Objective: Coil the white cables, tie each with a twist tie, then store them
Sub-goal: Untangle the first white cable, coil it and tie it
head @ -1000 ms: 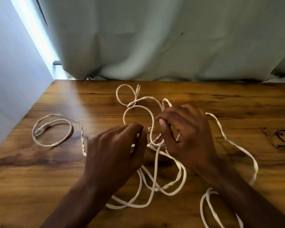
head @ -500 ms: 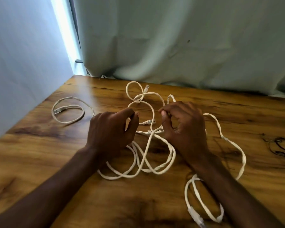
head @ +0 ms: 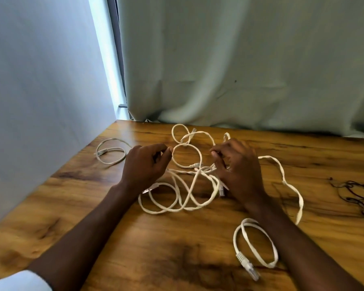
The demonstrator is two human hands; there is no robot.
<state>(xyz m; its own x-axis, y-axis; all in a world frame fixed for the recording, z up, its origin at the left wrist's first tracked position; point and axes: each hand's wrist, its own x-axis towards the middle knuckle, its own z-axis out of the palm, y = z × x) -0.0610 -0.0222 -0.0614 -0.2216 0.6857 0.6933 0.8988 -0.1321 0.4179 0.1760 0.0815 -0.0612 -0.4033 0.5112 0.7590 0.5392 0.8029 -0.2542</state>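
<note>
A small white cable [head: 110, 152] lies near the far-left corner of the table [head: 135, 248], folded into a loose loop and well apart from the rest. It carries no tie, so it probably counts as not yet done.

The left hand [head: 144, 166] hovers over the left side of the tangle [head: 185, 185], which lies at the middle of the table toward the far edge. Its thumb and forefinger pinch narrowly on the left rim of an upright loop [head: 186, 156] of white cable. The pinch appears to hold that loop steady, so that the strand can be traced and freed from the others.

The tangle consists of several white strands that cross one another; how many separate cables it holds cannot be told. A plug end [head: 195, 165] lies inside it, between the two hands.

The right hand [head: 237, 171] sits on the right side of the tangle with its fingers curled. The fingertips [head: 215, 153] close narrowly on a strand there, although the exact contact is partly hidden. The two hands stand apart, probably to draw the strands away from each other.

A flat white cable [head: 282, 171] runs from behind the right hand toward the right, then back to a loop [head: 256, 242] near the front edge, ending in a plug [head: 249, 267]. It lies slack and out of the work.

Dark twist ties [head: 357, 196] lie in a small heap at the right edge of the table, within reach for the tying step. No storage place is visible.
</note>
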